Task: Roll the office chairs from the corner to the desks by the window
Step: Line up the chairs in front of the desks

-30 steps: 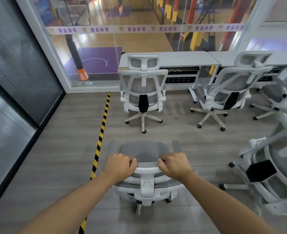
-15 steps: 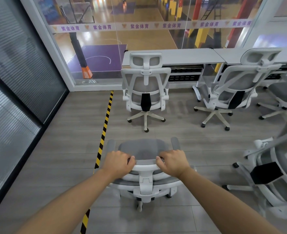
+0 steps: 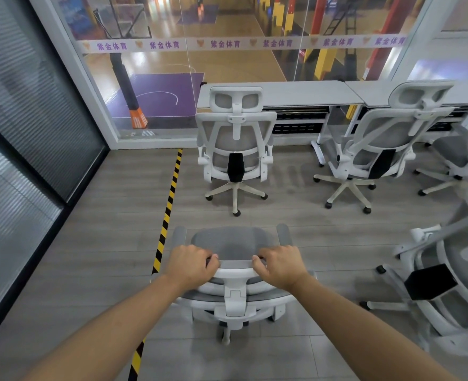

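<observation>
A white office chair with a grey mesh seat stands right in front of me, seen from behind and above. My left hand grips the left end of its headrest bar and my right hand grips the right end, fingers curled over the top. Ahead, a second white chair stands at the left desk by the window. A third chair sits at the neighbouring desk.
A yellow-black tape line runs along the floor left of the chairs. A dark glass partition closes the left side. More white chairs crowd the right: one far right, another close by, tilted.
The chair in my hands and I have rolled forward; the desks and the chairs at them now appear closer. Both hands keep the same grip on the headrest.
</observation>
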A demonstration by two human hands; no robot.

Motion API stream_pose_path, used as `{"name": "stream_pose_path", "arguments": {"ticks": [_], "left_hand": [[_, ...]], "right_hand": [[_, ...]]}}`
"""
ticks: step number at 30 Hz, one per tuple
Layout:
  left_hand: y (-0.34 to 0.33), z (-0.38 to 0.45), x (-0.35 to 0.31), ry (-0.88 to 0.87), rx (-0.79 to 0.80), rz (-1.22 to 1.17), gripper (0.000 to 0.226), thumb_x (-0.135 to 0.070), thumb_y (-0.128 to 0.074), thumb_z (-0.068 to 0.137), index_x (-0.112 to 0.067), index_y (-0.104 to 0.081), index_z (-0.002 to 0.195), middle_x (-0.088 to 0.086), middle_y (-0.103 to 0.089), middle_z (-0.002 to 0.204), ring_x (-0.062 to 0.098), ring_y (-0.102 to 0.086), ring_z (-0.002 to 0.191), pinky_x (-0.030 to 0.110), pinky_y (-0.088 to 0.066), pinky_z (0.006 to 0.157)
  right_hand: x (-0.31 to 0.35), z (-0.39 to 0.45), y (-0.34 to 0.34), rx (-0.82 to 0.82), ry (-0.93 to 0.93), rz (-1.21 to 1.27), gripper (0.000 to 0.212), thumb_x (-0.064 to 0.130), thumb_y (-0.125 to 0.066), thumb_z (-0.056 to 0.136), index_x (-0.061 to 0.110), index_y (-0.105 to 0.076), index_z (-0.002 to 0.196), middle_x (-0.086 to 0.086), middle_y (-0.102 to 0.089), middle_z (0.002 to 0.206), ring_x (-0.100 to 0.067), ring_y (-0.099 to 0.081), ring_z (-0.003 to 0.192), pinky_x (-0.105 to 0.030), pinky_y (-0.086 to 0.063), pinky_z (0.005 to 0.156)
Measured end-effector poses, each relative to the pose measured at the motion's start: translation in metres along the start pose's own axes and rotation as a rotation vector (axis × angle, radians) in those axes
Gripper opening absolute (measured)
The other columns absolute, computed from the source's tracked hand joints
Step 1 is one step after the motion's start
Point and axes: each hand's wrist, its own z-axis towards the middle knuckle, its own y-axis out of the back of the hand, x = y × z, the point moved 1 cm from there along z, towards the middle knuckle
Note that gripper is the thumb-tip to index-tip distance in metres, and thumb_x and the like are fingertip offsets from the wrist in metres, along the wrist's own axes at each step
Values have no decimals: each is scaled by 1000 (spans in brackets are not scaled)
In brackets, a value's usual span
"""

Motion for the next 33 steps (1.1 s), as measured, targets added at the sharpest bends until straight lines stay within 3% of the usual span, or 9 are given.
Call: {"name": "stream_pose_path", "arguments": {"ticks": [7,13,23,30,33], "left_hand": [[0,-2,-4,-11,-18,-16,53,-48,-22,88,-19,-53,56,-3,-46,45,12,-41,40,24,-24,43],[3,-3,-5,-14,-14,-31,51,-48,-23,89,-20,-52,57,-4,-44,46,10,-41,40,23,-27,42],[3,-3,-14,-16,-24,-16,54,-49,-21,88,-19,-54,56,-4,-46,46,9,-39,40,22,-22,43],[0,-2,-14,4,2,-27,56,-50,-20,88,-18,-56,58,-1,-50,48,12,-48,43,25,-35,42],[6,1,-17,-26,-8,-22,53,-48,-21,87,-18,-51,56,-3,-44,46,11,-40,41,24,-23,42]], "right_hand": [[-2,-4,-1,14,-4,-4,52,51,-31,89,14,-48,56,0,-49,48,-19,-46,42,-25,-25,43],[0,-6,2,6,-3,8,51,50,-31,88,14,-44,55,-1,-49,49,-17,-35,41,-24,-18,44],[-7,-11,4,-8,-14,1,53,51,-31,88,13,-47,55,-1,-50,48,-21,-45,43,-25,-23,43],[-8,-12,5,-17,-8,5,55,51,-28,88,13,-51,57,0,-51,49,-22,-45,44,-26,-29,45],[-9,-12,6,-8,-15,5,54,51,-29,88,13,-50,56,0,-50,47,-22,-45,43,-26,-29,44]]}}
